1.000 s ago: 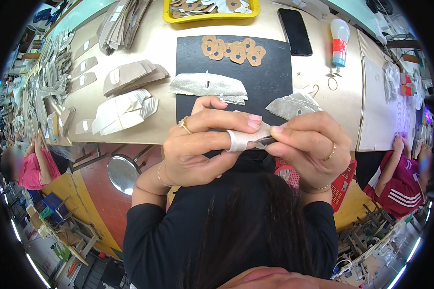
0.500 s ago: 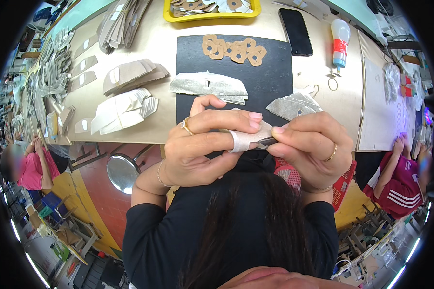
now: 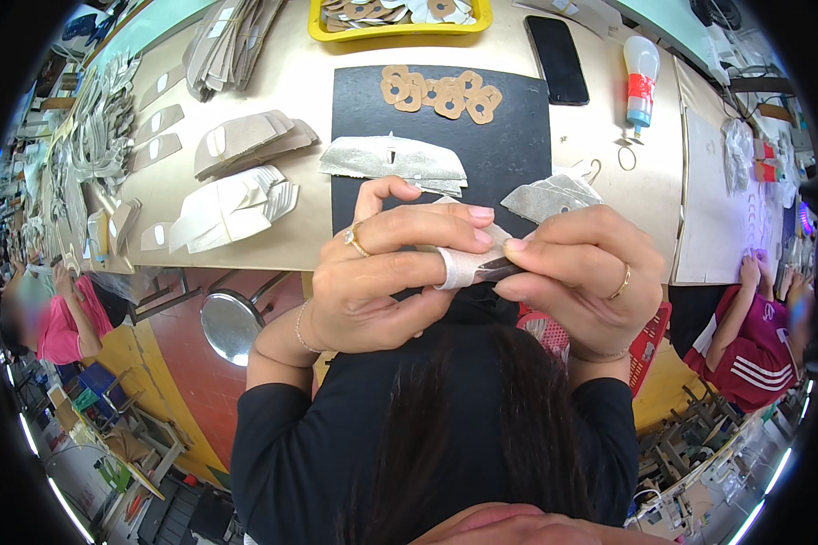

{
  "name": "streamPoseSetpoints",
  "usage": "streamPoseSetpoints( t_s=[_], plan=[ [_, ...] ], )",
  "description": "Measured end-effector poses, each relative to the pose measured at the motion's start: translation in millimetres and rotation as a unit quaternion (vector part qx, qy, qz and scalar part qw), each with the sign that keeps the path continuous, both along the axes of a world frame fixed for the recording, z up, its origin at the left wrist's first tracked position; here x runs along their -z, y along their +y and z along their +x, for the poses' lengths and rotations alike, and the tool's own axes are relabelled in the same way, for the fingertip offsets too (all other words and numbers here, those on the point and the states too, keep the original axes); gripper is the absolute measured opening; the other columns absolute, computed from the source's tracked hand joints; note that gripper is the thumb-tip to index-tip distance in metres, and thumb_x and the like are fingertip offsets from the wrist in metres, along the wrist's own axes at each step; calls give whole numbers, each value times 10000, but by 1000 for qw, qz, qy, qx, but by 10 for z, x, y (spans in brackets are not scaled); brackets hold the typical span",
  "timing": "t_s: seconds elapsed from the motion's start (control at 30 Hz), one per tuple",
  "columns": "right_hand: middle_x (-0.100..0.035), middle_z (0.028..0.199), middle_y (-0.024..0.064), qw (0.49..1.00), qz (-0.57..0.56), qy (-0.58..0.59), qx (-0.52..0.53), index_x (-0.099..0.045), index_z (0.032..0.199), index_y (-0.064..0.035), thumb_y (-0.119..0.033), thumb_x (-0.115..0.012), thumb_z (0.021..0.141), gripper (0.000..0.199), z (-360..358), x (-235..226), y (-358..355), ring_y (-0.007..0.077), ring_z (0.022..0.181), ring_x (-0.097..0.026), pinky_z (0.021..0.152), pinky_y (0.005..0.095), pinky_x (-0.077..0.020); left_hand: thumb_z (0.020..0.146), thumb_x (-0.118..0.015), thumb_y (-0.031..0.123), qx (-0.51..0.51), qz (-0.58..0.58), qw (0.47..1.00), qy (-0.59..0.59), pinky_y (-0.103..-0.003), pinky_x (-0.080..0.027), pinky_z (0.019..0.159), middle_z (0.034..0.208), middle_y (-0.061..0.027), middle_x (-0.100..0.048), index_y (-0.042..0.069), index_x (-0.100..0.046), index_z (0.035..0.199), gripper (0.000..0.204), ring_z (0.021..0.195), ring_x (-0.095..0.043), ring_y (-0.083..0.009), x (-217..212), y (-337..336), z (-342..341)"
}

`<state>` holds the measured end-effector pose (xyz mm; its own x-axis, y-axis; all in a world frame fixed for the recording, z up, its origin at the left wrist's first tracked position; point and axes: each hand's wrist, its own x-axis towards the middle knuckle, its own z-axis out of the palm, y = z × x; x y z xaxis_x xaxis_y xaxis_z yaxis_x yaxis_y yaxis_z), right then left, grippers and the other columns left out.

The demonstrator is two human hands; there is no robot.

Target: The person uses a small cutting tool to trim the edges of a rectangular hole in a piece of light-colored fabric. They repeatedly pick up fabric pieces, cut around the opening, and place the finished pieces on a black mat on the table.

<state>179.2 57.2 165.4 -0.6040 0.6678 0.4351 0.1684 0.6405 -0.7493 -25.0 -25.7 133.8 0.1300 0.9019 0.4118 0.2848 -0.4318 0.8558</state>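
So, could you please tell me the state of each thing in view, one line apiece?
left hand: closed on the small grey piece, one finger wrapped in tape
right hand: pinching the same piece
small grey piece: held between both hands, mostly hidden
phone: face up, screen dark
glue bottle: lying down
yellow tray: holding cardboard rings
silver pieces: lying flat on the black mat

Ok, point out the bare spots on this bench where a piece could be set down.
Bare dark mat lies between the tan ring cutouts and the silvery pieces. Bare tabletop runs between the black phone and the glue bottle. The left side is crowded with stacked cardboard pieces. Both hands, left hand and right hand, pinch a small piece.
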Motion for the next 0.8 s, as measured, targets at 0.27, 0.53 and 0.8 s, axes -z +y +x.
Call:
streamPoseSetpoints(
  t_s=[0.27, 0.53, 0.8],
  plan=[
    [-649, 745, 15, 1000, 0, 8, -13, -736, 831, -98, -177, -873, 656, 236, 1, 4, 16, 165, 612, -633, 515, 273, -471, 662, -714, -89, 4, 4, 1000, -1, -409, -306, 1012, 1127, -47, -703, 96, -691, 908, 309, 1145, -655, -242, 14, -14, -8],
    [-650, 744, 25, 1000, -5, 11, -21, -742, 838, -91, -172, -870, 663, 231, 10, 7, 18, 168, 618, -637, 522, 272, -475, 676, -711, -94, 11, 0, 1000, -18, -397, -298, 1011, 1135, -38, -703, 102, -702, 945, 333, 1154, -651, -238, 31, -17, 8],
    [-634, 750, 64, 992, -101, 67, 35, -749, 810, -26, -193, -869, 634, 270, 29, 25, 60, 150, 661, -598, 584, 248, -437, 888, -607, 48, 156, -225, 888, -370, -379, -466, 965, 1094, -154, -671, -4, -697, 1006, 157, 1082, -646, -267, 50, 15, 22]
  ],
)
